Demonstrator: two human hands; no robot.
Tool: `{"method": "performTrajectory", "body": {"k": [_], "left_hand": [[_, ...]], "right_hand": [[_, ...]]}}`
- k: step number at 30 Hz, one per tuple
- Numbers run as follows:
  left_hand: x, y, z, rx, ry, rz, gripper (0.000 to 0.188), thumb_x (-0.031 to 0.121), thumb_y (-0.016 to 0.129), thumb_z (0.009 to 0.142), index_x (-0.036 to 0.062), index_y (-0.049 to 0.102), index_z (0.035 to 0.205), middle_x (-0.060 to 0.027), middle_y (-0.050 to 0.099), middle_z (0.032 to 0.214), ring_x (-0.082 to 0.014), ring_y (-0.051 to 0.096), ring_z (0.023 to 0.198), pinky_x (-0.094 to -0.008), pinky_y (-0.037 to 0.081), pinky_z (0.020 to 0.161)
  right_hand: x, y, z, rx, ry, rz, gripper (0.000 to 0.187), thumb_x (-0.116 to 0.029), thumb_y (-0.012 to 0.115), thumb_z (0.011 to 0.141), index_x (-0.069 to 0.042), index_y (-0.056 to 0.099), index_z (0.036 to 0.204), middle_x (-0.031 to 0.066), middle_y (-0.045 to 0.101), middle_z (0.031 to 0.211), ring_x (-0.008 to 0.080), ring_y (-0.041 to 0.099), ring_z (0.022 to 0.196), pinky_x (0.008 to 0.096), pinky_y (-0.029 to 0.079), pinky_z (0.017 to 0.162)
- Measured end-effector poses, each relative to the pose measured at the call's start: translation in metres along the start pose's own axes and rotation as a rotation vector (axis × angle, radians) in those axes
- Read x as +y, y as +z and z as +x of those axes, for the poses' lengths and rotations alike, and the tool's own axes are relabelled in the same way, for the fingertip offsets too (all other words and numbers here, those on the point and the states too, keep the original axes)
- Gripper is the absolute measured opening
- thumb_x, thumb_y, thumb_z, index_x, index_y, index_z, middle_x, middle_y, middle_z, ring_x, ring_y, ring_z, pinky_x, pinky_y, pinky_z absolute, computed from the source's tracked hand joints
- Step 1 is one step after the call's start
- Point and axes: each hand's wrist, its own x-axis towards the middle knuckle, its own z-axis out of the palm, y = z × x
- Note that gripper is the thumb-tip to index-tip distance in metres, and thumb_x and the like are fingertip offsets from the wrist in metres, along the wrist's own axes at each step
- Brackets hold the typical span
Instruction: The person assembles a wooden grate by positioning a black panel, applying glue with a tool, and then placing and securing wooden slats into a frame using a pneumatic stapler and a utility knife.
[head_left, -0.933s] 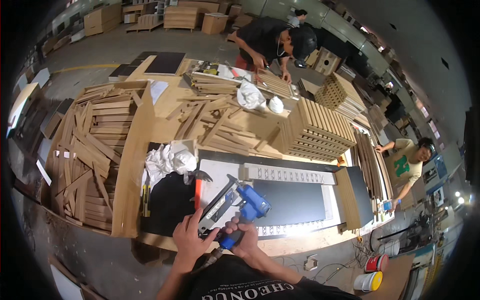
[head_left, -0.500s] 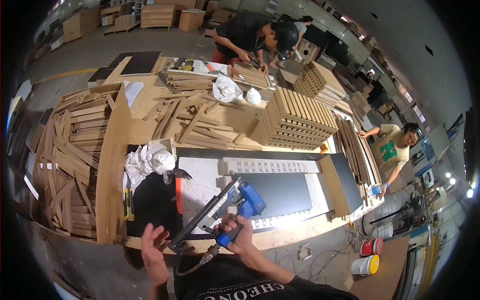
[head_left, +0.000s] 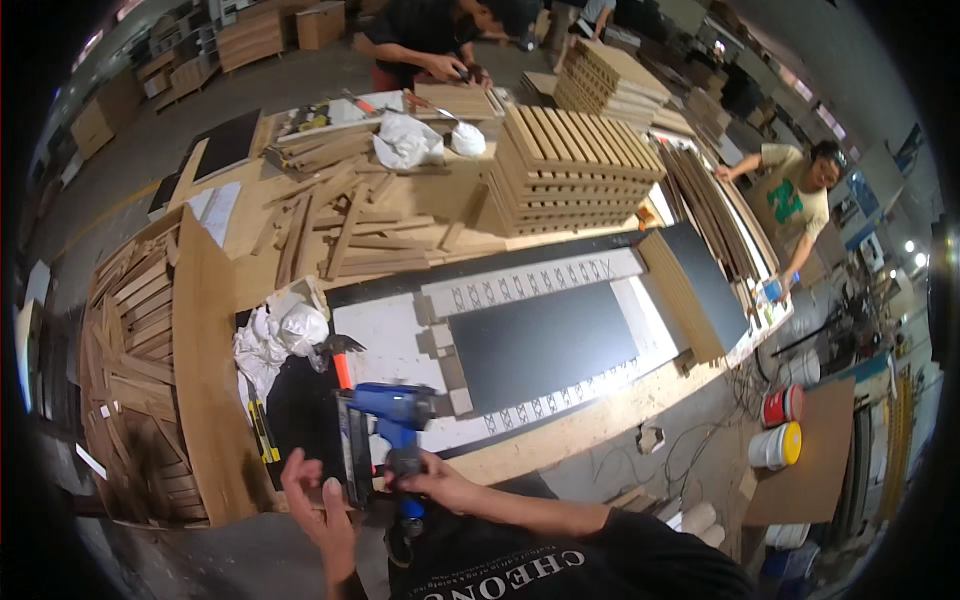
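Observation:
A blue and black nail gun (head_left: 394, 408) is held upright by its grip in my right hand (head_left: 432, 482), whose fingers wrap round it. Its body is slightly blurred, and an air hose fitting hangs below the grip. Beside its magazine, to the left, my left hand (head_left: 318, 508) is raised with the fingers apart and holds nothing. Past the gun, a dark flat panel (head_left: 545, 345) lies on a white sheet-like surface (head_left: 385, 335). Pale strips with a row of printed marks (head_left: 535, 283) run along the panel's far and near sides. A claw hammer with an orange handle (head_left: 343, 368) rests left of the panel.
A wooden bin (head_left: 200, 380) of loose slats stands at left, near crumpled white plastic (head_left: 275, 340) and a yellow cutter knife (head_left: 264, 432). Slatted panels (head_left: 575, 175) are stacked at the back, with stood-up boards (head_left: 685, 300) at right. Co-workers (head_left: 420, 45) (head_left: 790, 205) stand behind and right.
My right hand has swung the nail gun left and turned it from slanted to upright, nearer my left hand. My view has shifted, and the dark panel now appears larger and lower.

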Motion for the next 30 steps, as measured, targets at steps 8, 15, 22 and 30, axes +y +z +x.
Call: {"method": "performTrajectory", "body": {"k": [8,15,22,30], "left_hand": [[0.048,0.021,0.044,-0.512,-0.363,-0.095,0.016,0.001,0.065,0.075,-0.0016,0.061,0.091,-0.0059,0.064,0.079,-0.0133,0.061,0.072,-0.0259,0.049,0.065],[0.075,-0.064,0.125,-0.535,0.055,0.62,0.048,0.031,0.061,0.081,0.0065,0.05,0.121,-0.0125,0.053,0.119,-0.0223,0.051,0.11,-0.0364,0.043,0.092],[0.14,0.104,0.189,-0.499,0.393,0.339,0.042,0.006,0.07,0.074,-0.0011,0.052,0.111,-0.0079,0.061,0.092,-0.0149,0.06,0.078,-0.0261,0.05,0.064],[0.062,0.171,0.174,-0.697,0.267,0.756,0.049,0.017,0.08,0.063,-0.0005,0.053,0.1,-0.013,0.062,0.086,-0.0223,0.064,0.073,-0.0328,0.051,0.063]], "right_hand": [[-0.076,0.023,-0.011,-0.328,-0.138,-1.155,0.065,-0.023,0.063,0.078,0.0,0.034,0.132,0.0204,0.061,0.087,0.0386,0.06,0.077,0.0445,0.047,0.071],[-0.19,-0.124,-0.017,0.191,-0.125,-1.798,0.059,-0.036,0.071,0.072,-0.017,0.051,0.124,0.0071,0.052,0.121,0.0253,0.053,0.11,0.0357,0.047,0.088],[-0.235,-0.212,-0.023,0.254,0.249,-1.986,0.069,-0.037,0.069,0.075,-0.028,0.038,0.136,0.0085,0.021,0.148,0.0331,0.019,0.137,0.0608,0.028,0.102],[-0.232,-0.219,-0.014,0.236,0.218,-1.907,0.074,-0.031,0.071,0.073,-0.028,0.036,0.138,0.0098,0.016,0.149,0.0362,0.016,0.137,0.0645,0.032,0.096]]}}
